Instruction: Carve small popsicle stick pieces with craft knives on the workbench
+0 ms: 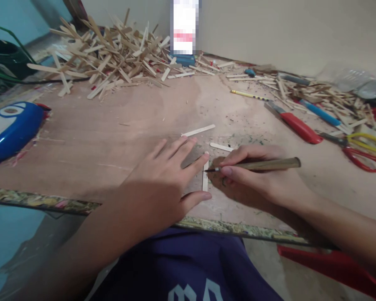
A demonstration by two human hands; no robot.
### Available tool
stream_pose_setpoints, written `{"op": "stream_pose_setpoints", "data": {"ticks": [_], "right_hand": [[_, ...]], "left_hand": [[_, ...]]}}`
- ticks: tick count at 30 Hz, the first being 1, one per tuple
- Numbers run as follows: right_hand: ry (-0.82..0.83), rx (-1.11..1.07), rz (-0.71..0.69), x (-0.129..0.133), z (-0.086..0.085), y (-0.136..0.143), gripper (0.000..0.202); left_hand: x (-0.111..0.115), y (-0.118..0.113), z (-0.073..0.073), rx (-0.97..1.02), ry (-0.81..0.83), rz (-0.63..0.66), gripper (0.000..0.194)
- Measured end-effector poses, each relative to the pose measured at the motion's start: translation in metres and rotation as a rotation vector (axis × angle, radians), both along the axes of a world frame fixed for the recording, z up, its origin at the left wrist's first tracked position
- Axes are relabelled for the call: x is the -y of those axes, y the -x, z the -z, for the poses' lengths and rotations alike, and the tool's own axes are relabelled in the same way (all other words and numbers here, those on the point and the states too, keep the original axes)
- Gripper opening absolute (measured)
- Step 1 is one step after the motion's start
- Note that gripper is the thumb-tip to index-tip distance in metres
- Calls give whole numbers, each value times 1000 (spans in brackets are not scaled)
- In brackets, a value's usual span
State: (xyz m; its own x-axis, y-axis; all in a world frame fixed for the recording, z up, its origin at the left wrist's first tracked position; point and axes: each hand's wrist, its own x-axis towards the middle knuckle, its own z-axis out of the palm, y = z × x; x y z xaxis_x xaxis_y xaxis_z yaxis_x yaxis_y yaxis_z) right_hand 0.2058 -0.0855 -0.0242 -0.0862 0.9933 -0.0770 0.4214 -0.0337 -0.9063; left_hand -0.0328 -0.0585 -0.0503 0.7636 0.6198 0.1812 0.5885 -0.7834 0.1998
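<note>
A short wooden craft stick [205, 182] lies on the table, pointing away from me, with faint marks on its face. My left hand [167, 171] is spread flat over the table; its index finger presses the stick's far end and its thumb the near end. In my right hand [260, 171] is a slim pointed tool [271, 164] with a wooden handle, gripped like a pen, its dark thin tip at the stick's middle. Another craft stick [199, 130] lies beyond my left fingertips. A further stick [219, 146] is partly hidden behind my right hand.
A large heap of craft sticks [113, 54] fills the back left. To the right lie a pencil [249, 95], a red-handled cutter [301, 127], a blue-handled tool [321, 113] and scissors [363, 152]. A blue and white object [21, 129] sits at left. The table's front edge [219, 225] is near my lap.
</note>
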Motion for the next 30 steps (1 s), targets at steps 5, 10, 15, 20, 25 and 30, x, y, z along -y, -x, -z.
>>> {"op": "stream_pose_setpoints", "data": {"ticks": [5, 10, 15, 20, 25, 30], "right_hand": [[31, -20, -5, -1, 1, 0, 9], [64, -63, -8, -2, 2, -4, 10], [68, -77, 12, -2, 2, -6, 11], [76, -77, -3, -1, 3, -4, 11], [45, -31, -12, 2, 2, -3, 12], [-17, -11, -31, 5, 3, -3, 13]], "left_hand": [[0, -1, -1, -1, 2, -9, 65], [0, -1, -2, -14, 17, -16, 66], [0, -2, -2, 1, 37, -18, 66], [0, -2, -3, 13, 49, -24, 65], [0, -1, -3, 6, 45, -24, 65], [-1, -2, -7, -29, 31, -45, 67]]}}
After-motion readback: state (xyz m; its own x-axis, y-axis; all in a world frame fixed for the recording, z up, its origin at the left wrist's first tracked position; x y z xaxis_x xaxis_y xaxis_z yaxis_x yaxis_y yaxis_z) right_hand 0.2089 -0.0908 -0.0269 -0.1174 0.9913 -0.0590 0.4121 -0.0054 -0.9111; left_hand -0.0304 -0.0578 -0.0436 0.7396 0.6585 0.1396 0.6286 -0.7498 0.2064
